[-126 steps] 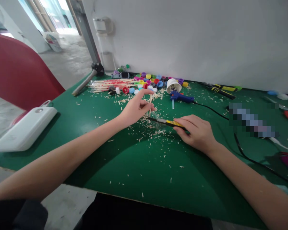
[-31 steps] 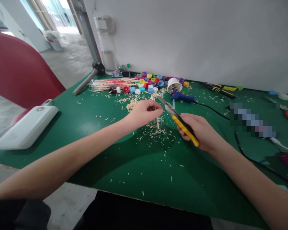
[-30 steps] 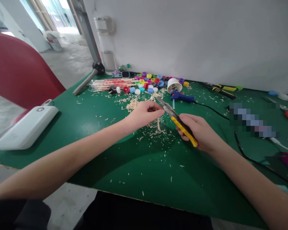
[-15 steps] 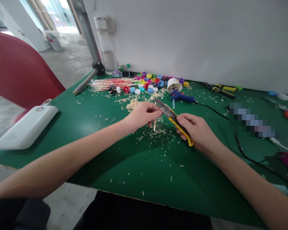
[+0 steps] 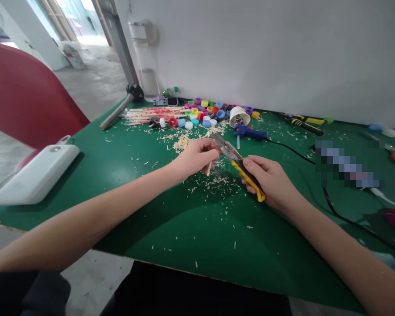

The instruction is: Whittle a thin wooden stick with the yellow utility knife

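Note:
My left hand is closed on a thin wooden stick, whose pale lower end pokes out beneath the fingers; the rest is hidden in the grip. My right hand is wrapped round a yellow and black utility knife. The knife's blade points up and to the left, close by the left fingertips; whether it touches the stick I cannot tell. Pale wood shavings are strewn on the green table under both hands, with a thicker heap just behind the left hand.
Behind the hands lie colourful bottle caps, bundled sticks, a tipped white cup and a blue glue gun with its cord running right. A white power bank and a hammer are leftward; pliers lie back right.
The stick has tilted and less of it shows below my left fingers, its lower end now further left. My left hand has shifted slightly left; my right hand with the knife has barely moved.

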The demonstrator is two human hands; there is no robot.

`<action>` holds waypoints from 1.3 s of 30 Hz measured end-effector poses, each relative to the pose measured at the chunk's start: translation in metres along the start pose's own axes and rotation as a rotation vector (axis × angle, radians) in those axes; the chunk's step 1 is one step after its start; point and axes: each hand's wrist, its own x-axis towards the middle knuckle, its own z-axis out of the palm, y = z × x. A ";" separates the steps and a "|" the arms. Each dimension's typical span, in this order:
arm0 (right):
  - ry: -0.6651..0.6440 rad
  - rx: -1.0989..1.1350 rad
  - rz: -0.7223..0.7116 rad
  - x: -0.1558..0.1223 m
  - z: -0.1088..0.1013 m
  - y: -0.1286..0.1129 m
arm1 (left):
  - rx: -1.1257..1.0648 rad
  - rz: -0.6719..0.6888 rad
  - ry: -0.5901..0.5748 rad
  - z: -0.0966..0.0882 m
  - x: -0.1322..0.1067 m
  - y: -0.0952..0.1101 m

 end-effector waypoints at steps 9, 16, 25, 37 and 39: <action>0.074 -0.493 -0.336 0.004 -0.021 -0.001 | 0.308 0.128 0.144 -0.011 0.004 -0.002; 0.058 -0.632 -0.458 0.016 -0.042 0.007 | 0.344 0.239 0.164 -0.020 0.008 -0.015; -0.053 -0.933 -0.685 0.015 -0.038 0.008 | 0.342 0.163 0.140 -0.023 0.008 -0.011; -0.039 -0.939 -0.730 0.018 -0.033 0.011 | 0.492 0.270 0.147 -0.018 0.003 -0.004; -0.040 -0.905 -0.739 0.017 -0.033 0.010 | 0.508 0.279 0.144 -0.016 0.003 -0.002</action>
